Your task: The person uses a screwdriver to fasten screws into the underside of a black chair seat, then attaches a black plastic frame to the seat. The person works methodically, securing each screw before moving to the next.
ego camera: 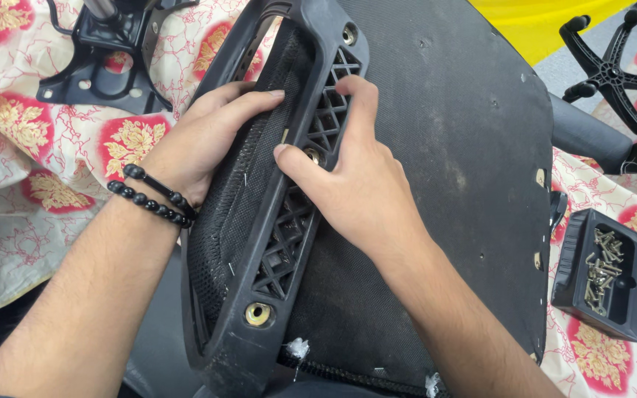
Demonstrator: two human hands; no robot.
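Observation:
A black plastic chair frame piece [274,250] with a lattice rib pattern and mesh lies on the underside of a black fabric chair seat [451,140]. My left hand [204,136], with a black bead bracelet on the wrist, grips the mesh side of the frame from the left. My right hand [352,177] rests flat on the lattice, thumb beside a brass screw insert [312,155] at mid-frame. Another brass insert [258,315] shows near the lower end, and one [348,34] near the top.
A black tray [604,274] holding several screws sits at the right on a floral cloth [31,177]. A black metal chair mechanism plate [108,55] lies at top left. A black star-shaped chair base [613,70] is at top right.

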